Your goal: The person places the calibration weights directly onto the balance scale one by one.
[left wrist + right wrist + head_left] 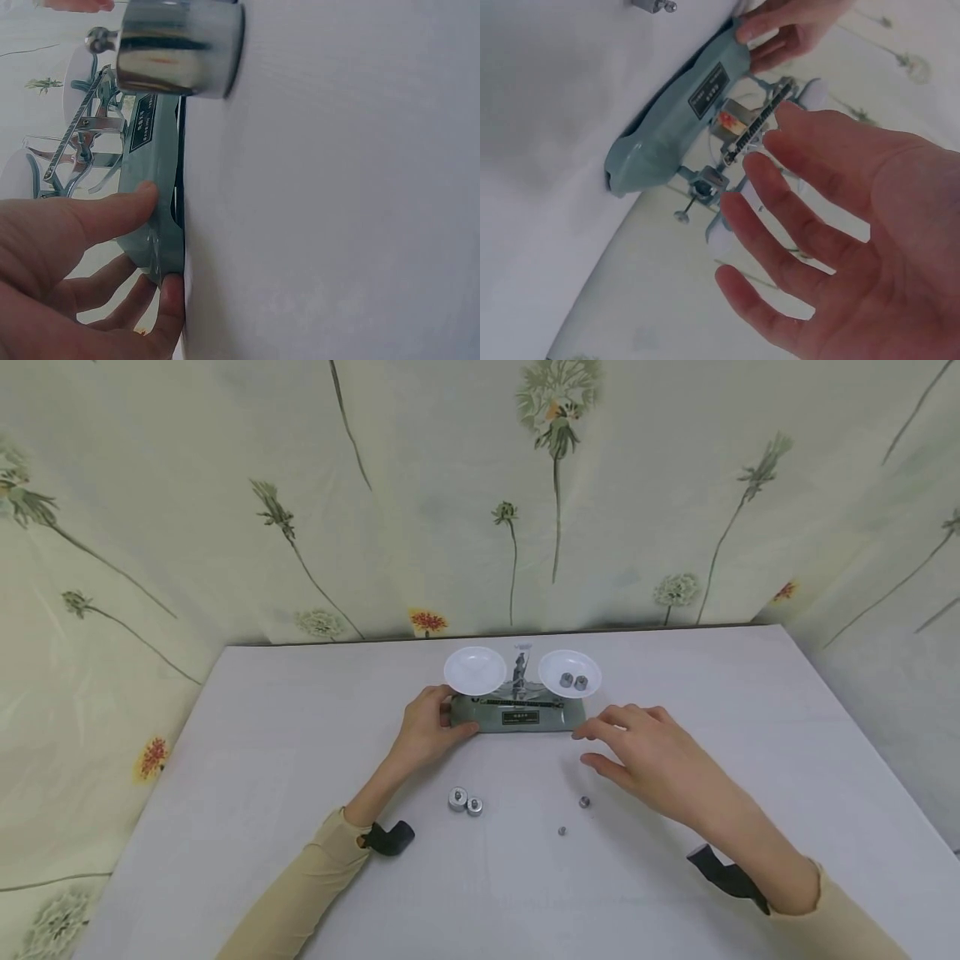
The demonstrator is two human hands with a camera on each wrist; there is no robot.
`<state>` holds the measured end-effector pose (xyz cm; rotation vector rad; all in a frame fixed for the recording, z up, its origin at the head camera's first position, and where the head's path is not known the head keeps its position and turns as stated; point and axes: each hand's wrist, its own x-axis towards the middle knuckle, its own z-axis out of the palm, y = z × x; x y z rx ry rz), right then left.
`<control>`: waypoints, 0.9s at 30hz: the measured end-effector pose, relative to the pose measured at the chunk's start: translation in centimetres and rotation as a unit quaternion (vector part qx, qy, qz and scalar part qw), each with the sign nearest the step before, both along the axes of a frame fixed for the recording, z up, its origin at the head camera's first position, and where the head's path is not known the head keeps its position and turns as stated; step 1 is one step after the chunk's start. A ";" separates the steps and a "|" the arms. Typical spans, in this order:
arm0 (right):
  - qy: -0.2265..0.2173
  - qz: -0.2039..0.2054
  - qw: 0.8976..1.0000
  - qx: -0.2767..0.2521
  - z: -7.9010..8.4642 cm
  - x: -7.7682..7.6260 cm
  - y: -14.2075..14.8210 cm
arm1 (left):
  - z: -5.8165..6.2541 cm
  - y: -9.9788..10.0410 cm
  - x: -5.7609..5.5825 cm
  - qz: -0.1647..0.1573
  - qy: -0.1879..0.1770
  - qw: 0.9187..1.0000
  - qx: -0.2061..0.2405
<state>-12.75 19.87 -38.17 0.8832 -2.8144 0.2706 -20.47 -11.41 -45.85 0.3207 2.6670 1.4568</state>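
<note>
You face a pale-topped table (517,893). Behind it and along both its sides you have a pale greenish backdrop (442,502), printed with dandelions (558,410) and small red-orange flowers (428,621). Soft light falls across the table.

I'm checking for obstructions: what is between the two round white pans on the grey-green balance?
In the head view, the shiny upright centre post of the grey-green balance stands between the left white pan and right white pan.
</note>
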 end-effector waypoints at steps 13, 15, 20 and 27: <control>-0.034 -0.004 0.999 0.023 -1.5 0.6 0.0 | -0.1 -0.1 -0.1 0.003 0.000 1.000 -0.007; -0.039 -0.007 0.999 0.025 -1.6 0.7 0.0 | -0.2 -0.1 -0.1 0.003 0.000 1.000 -0.008; -0.056 -0.015 0.998 0.031 -1.8 0.8 -0.1 | -0.2 -0.1 -0.1 0.003 0.002 1.000 -0.009; -0.065 -0.012 0.997 0.031 -2.2 0.9 -0.1 | -0.3 -0.1 -0.2 0.000 -0.004 1.000 -0.002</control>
